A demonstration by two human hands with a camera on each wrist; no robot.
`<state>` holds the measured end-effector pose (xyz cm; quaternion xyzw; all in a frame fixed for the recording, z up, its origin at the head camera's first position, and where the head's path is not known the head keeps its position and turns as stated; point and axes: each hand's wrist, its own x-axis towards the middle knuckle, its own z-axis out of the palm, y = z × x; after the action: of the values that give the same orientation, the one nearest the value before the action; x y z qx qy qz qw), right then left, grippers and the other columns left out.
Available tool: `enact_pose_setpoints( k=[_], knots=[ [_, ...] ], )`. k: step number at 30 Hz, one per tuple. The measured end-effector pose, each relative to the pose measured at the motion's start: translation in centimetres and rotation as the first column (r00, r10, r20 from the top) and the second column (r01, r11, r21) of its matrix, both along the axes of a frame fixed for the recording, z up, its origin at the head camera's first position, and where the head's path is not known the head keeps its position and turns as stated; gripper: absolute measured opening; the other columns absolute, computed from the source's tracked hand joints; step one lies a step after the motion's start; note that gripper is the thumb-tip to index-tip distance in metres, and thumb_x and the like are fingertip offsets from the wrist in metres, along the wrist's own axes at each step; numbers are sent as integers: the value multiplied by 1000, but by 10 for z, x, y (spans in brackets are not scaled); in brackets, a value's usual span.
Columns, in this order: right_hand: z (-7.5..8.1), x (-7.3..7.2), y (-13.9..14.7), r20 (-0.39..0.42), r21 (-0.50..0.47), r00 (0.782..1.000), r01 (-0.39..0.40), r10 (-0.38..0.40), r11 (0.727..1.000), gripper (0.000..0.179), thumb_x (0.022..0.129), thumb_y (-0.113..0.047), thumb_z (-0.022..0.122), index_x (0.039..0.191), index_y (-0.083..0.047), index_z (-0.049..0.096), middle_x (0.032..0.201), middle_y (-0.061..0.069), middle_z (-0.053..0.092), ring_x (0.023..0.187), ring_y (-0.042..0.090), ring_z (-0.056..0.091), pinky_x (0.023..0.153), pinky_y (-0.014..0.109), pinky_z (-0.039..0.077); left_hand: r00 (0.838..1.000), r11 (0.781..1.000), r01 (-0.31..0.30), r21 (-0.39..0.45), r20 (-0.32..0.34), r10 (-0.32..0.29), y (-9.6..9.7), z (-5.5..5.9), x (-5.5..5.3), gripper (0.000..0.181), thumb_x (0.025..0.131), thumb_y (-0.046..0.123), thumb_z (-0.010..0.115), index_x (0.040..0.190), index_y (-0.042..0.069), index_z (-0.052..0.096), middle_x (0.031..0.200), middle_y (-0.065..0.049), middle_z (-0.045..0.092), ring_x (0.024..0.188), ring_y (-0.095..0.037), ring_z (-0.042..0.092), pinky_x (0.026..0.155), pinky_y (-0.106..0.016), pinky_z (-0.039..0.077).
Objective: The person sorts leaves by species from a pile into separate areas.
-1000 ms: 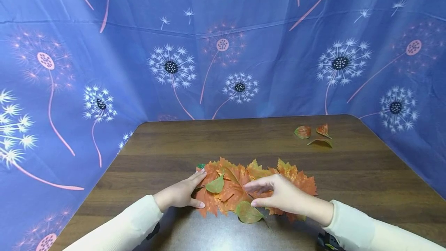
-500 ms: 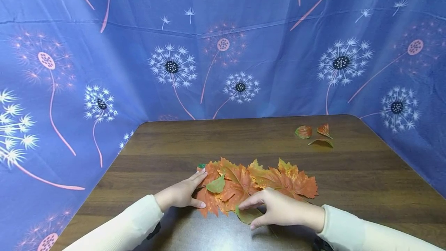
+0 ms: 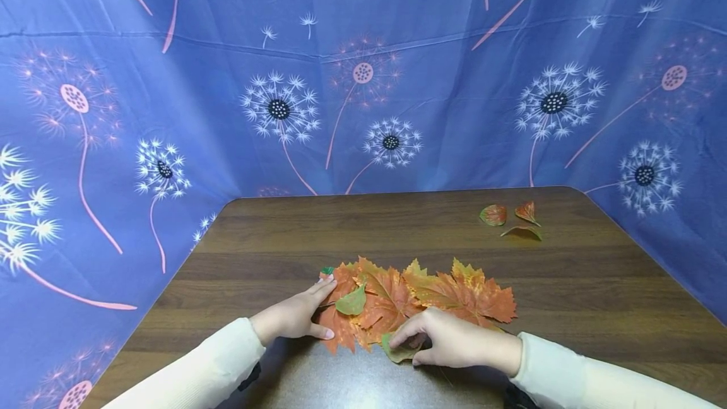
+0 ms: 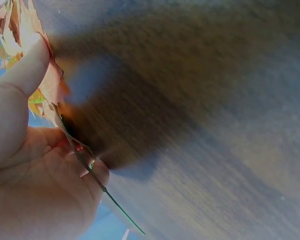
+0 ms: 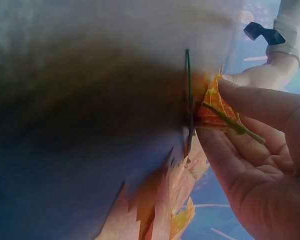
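Orange and yellow artificial maple leaves [image 3: 392, 292] lie overlapped in a row on the brown table. At the row's left end my left hand [image 3: 295, 314] rests on the leaves, its fingers fairly straight and its thumb [image 4: 34, 65] spread apart. A thin stem [image 4: 85, 162] crosses in front of that palm. A small rounded green leaf [image 3: 396, 349] is at the row's near edge, pinched between the thumb and fingers of my right hand [image 3: 454, 341]. Its orange-veined side [image 5: 217, 110] and short stem show in the right wrist view. Another small green leaf [image 3: 351, 301] lies on top of the row.
Three small leaves lie at the table's back right: a reddish rounded one [image 3: 493, 214], a red-orange one [image 3: 527, 212] and a curled one [image 3: 521, 233]. A blue dandelion-print cloth [image 3: 454, 125] hangs behind the table [image 3: 284, 232]. A bit of green [image 3: 326, 271] shows beyond my left fingertips.
My right hand has come down toward the near edge, off the maple leaves, and has taken hold of the small green leaf there. My left hand stays in place.
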<state>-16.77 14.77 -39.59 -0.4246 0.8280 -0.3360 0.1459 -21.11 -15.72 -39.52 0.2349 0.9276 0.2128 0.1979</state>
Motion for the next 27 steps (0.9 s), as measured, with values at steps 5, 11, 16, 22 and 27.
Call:
enact_pose_setpoints(
  k=[5,11,16,22,27],
  knots=[
    [-2,-3,0,22,-58,1000,1,0,998,20,81,2,73,98,-9,74,97,-4,73,89,0,65,74,19,55,1000,1000,1,1,-2,-1,-1,0,1,97,80,31,78,153,1,22,162,-16,16,148,-36,18,115,-54,26],
    [-3,-5,0,-13,-75,1000,11,-12,997,11,83,-2,72,85,-12,74,86,-9,71,80,-7,60,69,17,53,1000,1000,6,8,7,-6,-1,0,1,97,80,32,77,153,1,21,162,-15,13,148,-36,16,115,-54,25],
    [-1,-3,0,-18,-61,999,45,-46,997,11,82,-2,73,83,-14,74,82,-10,70,78,-7,59,68,17,52,1000,1000,21,2,-3,-21,-1,1,2,97,80,32,77,153,0,22,162,-16,14,148,-37,17,115,-55,26],
    [-1,-2,-1,-11,-61,996,89,-89,994,12,83,0,72,85,-12,74,82,-8,71,75,-7,58,68,17,52,999,1000,31,-3,-11,-31,-2,2,2,96,81,33,76,153,0,21,161,-18,14,147,-38,19,114,-54,26],
    [0,-2,1,86,-71,987,139,-133,988,10,85,-2,71,86,-12,74,83,-7,71,75,-5,58,68,19,52,1000,1000,19,-6,5,-19,-2,1,2,97,82,33,76,154,2,20,162,-15,13,148,-36,18,114,-54,26]
  ],
)
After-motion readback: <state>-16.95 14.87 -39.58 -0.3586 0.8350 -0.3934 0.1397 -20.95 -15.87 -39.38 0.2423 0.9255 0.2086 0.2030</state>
